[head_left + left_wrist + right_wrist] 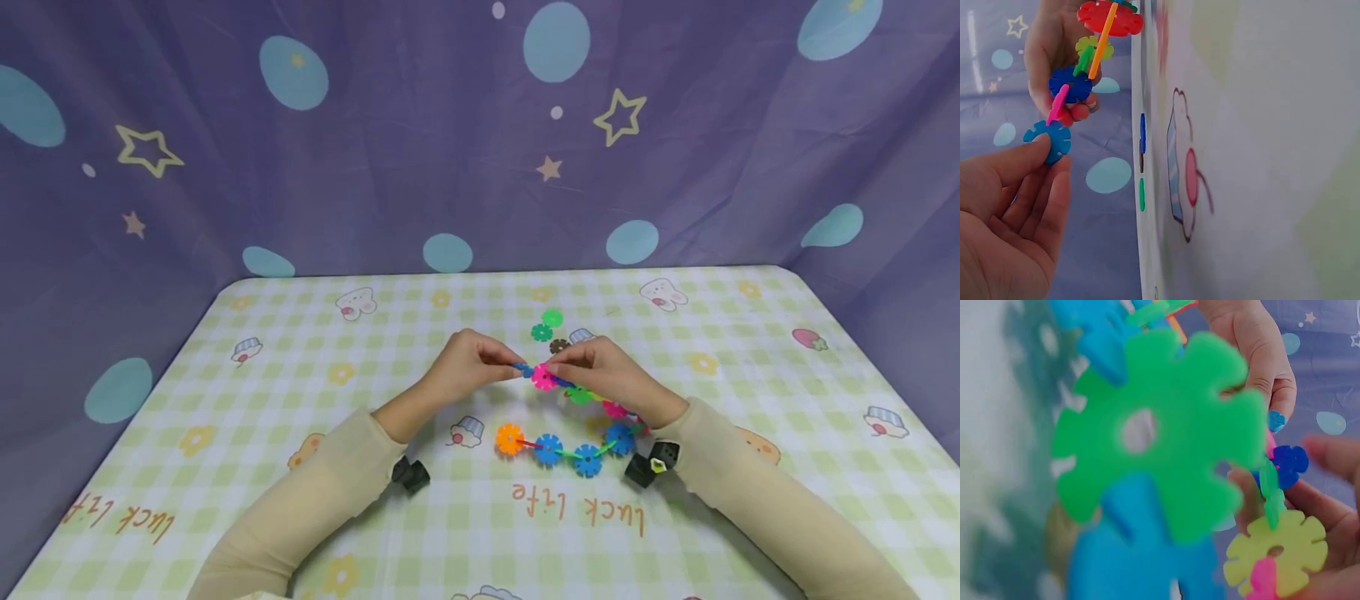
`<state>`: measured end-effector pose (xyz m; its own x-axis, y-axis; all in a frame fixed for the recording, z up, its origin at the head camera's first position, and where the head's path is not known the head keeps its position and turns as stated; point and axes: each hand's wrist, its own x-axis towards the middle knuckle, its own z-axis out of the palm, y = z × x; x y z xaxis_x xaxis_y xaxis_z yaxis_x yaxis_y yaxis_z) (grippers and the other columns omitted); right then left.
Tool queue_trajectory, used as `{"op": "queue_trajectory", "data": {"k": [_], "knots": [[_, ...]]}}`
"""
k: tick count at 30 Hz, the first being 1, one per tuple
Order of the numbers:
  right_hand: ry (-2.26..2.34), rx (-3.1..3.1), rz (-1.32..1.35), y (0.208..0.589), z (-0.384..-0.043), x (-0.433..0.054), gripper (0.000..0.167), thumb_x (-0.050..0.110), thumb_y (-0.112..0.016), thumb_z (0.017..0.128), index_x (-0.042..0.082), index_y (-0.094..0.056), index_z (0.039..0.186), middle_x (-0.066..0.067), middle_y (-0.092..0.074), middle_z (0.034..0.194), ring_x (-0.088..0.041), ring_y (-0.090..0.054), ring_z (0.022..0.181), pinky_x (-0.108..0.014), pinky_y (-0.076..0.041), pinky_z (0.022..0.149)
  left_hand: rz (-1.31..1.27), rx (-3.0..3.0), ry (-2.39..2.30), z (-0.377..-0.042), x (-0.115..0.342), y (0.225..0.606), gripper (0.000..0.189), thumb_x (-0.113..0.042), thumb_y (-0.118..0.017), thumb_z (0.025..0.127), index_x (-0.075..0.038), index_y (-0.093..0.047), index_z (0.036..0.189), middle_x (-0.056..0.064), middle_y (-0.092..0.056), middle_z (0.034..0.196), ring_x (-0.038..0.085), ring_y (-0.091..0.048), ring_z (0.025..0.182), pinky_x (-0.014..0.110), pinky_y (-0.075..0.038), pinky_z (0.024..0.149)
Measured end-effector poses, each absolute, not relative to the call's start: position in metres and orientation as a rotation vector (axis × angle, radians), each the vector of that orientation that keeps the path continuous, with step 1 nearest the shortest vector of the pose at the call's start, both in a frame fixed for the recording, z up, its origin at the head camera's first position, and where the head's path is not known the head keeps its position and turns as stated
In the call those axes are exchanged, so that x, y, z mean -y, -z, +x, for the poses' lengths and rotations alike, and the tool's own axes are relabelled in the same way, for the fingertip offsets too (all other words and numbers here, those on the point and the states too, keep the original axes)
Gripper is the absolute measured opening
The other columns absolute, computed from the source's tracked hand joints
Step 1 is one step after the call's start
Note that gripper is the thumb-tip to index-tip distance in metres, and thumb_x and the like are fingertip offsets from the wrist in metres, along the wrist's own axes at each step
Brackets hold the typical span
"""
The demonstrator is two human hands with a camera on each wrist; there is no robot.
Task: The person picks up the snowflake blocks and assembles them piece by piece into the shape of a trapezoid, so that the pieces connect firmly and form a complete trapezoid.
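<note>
My left hand (467,367) pinches a light blue snowflake disc (1059,145) between thumb and fingers. That disc joins a pink snowflake disc (543,378), seen edge-on in the left wrist view, which meets a dark blue disc (1071,87). My right hand (613,379) holds the chain by this end, fingertips at the pink and dark blue discs. From there the linked chain runs beneath the right hand and curves back along the table to an orange disc (509,439). Close to the right wrist camera, a green disc (1191,425) of the chain looms large.
Beyond the hands, a light green disc (552,318), a darker green disc (542,332) and a brown disc (559,346) lie loose on the checked tablecloth (420,533). A purple curtain (390,183) hangs behind the table.
</note>
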<state>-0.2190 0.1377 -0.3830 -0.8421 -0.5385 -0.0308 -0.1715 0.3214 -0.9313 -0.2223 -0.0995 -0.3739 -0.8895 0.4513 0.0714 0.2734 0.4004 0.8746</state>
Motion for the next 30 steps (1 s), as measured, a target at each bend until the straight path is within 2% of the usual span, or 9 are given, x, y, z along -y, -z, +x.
{"op": "queue_trajectory", "data": {"k": [5,9,17,23,26,30], "knots": [[1.454,-2.367,-0.72,0.385,-0.213,-0.135,0.03,0.025,-0.073,0.083,0.009,-0.071,0.108,-0.004,-0.071,0.1,-0.021,-0.065,0.092,-0.032,-0.053,0.075,0.632,-2.466,-1.517,-0.223,0.101,0.377,0.006,-0.008,-0.075,0.08,-0.006,-0.077,0.086,0.004,-0.073,0.082,0.016,-0.066,0.071,0.026,-0.051,0.063],[1.383,-2.52,-0.78,0.389,-0.21,-0.132,0.031,0.022,-0.079,0.077,0.008,-0.072,0.103,-0.002,-0.071,0.095,-0.015,-0.065,0.089,-0.028,-0.053,0.075,0.642,-2.424,-1.545,-0.223,0.101,0.379,0.008,-0.009,-0.075,0.08,-0.005,-0.076,0.087,0.005,-0.073,0.08,0.024,-0.066,0.072,0.024,-0.049,0.06],[1.294,-2.693,-0.864,0.387,-0.203,-0.129,0.028,0.014,-0.079,0.076,0.006,-0.072,0.101,0.0,-0.071,0.089,-0.014,-0.063,0.083,-0.023,-0.053,0.066,0.644,-2.404,-1.595,-0.222,0.097,0.379,0.008,-0.008,-0.075,0.079,-0.004,-0.074,0.086,0.006,-0.072,0.078,0.033,-0.066,0.073,0.025,-0.048,0.059],[1.298,-2.718,-0.918,0.386,-0.197,-0.133,0.031,0.014,-0.078,0.077,0.002,-0.072,0.105,-0.004,-0.073,0.091,-0.01,-0.064,0.076,-0.023,-0.053,0.066,0.57,-2.337,-1.698,-0.218,0.092,0.38,0.011,-0.008,-0.075,0.08,0.0,-0.073,0.088,0.008,-0.072,0.079,0.038,-0.066,0.078,0.033,-0.056,0.066],[1.395,-2.654,-0.889,0.386,-0.199,-0.137,0.032,0.013,-0.077,0.078,0.002,-0.071,0.108,-0.006,-0.072,0.093,-0.008,-0.064,0.076,-0.023,-0.053,0.066,0.523,-2.306,-1.761,-0.214,0.089,0.379,0.013,-0.009,-0.075,0.08,-0.001,-0.074,0.09,0.008,-0.072,0.082,0.035,-0.067,0.081,0.036,-0.056,0.07],[1.482,-2.55,-0.82,0.388,-0.202,-0.141,0.033,0.011,-0.077,0.078,0.005,-0.071,0.109,-0.006,-0.072,0.095,-0.009,-0.06,0.075,-0.022,-0.051,0.064,0.46,-2.249,-1.831,-0.21,0.086,0.38,0.017,-0.01,-0.075,0.081,0.0,-0.073,0.094,0.006,-0.073,0.087,0.021,-0.069,0.082,0.03,-0.054,0.075]]}}
